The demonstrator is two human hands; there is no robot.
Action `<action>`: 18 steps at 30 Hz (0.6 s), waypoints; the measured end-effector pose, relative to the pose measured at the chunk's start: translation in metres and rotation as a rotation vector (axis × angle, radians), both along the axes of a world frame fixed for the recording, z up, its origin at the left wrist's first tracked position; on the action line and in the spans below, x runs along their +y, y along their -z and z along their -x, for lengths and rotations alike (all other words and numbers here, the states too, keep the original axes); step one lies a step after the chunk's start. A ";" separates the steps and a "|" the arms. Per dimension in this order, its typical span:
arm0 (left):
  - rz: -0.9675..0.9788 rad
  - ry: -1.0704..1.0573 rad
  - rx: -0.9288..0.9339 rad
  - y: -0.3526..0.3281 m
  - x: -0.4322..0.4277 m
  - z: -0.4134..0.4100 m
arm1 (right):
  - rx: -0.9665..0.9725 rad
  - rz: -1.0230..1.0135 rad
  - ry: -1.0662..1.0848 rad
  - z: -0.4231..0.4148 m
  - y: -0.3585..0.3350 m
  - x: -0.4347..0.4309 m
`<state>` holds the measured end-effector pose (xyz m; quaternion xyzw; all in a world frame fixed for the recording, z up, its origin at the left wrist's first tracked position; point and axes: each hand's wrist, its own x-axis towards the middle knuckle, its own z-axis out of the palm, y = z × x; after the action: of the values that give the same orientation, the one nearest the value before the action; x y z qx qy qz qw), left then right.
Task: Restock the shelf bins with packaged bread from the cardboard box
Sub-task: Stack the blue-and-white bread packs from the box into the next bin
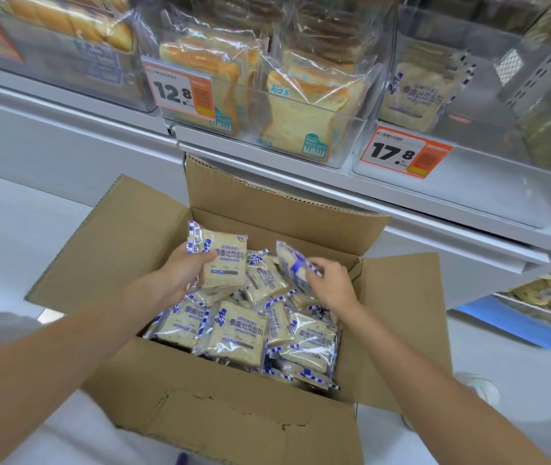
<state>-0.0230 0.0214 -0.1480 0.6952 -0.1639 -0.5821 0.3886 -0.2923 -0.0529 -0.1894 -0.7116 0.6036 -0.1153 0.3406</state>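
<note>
While both hands are down in the box, the left hand curls its fingers round a pack and the right hand pinches a second pack by its edge, probably to carry two at once. The packs read HORSH. The matching bin above has a 17.8 tag, and the neighbour's tag says 12.8.

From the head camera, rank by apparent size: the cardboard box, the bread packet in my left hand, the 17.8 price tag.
1. cardboard box
2. price tag and bread packet in the left hand: look alike, so unranked.
</note>
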 end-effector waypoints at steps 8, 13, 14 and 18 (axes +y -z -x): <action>0.023 -0.190 0.067 -0.013 -0.007 0.013 | -0.641 -0.169 0.186 -0.029 -0.079 0.006; 0.054 -0.219 0.100 -0.026 -0.004 0.008 | -0.753 -0.346 0.124 -0.021 -0.090 0.004; 0.065 -0.174 0.130 -0.031 -0.002 0.011 | -0.767 -0.342 0.123 -0.022 -0.090 0.005; 0.045 -0.173 0.123 -0.036 -0.004 0.014 | -0.641 0.032 -0.004 -0.025 -0.098 0.015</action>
<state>-0.0369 0.0173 -0.1122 0.6608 -0.0922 -0.5843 0.4620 -0.2673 -0.0376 -0.0917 -0.6453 0.4623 -0.3425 0.5026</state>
